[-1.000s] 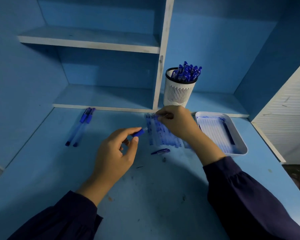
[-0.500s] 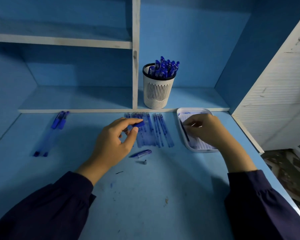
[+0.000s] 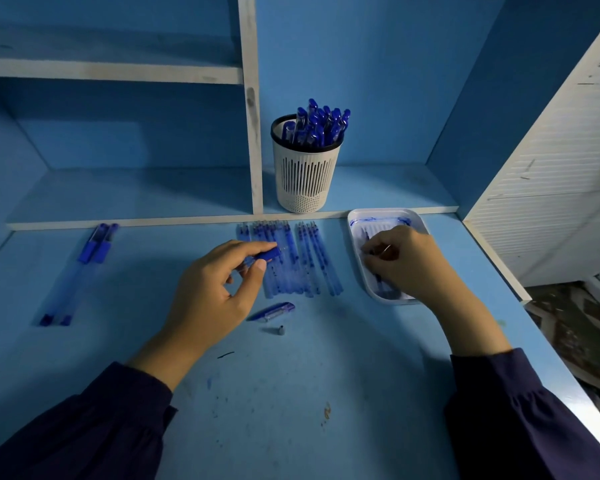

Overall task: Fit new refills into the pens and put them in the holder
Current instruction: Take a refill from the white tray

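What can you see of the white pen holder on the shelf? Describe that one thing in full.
The pen holder is a round white cup, plastic by its look, with a dark rim, vertical slots round its wall and fine holes near its base. It stands upright on the low shelf, just right of the white divider, packed with blue-capped pens.
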Available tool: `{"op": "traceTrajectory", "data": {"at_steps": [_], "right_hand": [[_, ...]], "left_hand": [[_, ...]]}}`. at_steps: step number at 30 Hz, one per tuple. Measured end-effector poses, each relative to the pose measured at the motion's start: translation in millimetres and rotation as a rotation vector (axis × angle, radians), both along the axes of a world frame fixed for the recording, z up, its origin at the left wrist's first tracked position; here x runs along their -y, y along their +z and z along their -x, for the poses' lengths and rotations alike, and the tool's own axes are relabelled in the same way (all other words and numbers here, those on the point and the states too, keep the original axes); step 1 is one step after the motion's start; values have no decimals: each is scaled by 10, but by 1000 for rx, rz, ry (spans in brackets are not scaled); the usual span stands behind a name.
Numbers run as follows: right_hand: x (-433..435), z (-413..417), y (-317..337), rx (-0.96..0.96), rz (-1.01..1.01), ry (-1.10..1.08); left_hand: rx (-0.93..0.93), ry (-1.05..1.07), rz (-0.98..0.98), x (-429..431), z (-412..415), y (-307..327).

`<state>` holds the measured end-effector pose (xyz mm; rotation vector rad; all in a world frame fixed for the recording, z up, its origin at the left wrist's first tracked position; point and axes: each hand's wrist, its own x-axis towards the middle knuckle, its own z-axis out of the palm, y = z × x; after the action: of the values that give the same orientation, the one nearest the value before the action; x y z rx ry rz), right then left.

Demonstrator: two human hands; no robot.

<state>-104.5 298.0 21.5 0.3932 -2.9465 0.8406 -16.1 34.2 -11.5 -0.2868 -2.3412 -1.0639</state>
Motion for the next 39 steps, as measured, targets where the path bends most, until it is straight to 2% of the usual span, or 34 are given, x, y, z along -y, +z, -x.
{"op": "traceTrajectory", "data": {"at_steps": [8, 13, 16, 20, 23, 30, 39], "right_hand": [[56, -68, 51, 82, 27, -131], [12, -83, 116, 157, 208, -190], [-10, -108, 176, 167, 487, -185], [205, -232, 236, 291, 1069, -165], [450, -335, 213, 328, 1307, -151], [641, -450, 141, 144, 1312, -156], [634, -459, 147, 100, 1297, -161]], "left_hand": [[11, 3, 16, 3, -22, -1], [-7, 1, 14, 4, -29, 1], [-33, -27, 8, -8, -54, 11], [-64, -78, -68, -45, -93, 31], [-68, -103, -121, -86, -126, 48], [-88, -127, -115, -131, -136, 42], [-91, -133, -105, -122, -125, 43]]}}
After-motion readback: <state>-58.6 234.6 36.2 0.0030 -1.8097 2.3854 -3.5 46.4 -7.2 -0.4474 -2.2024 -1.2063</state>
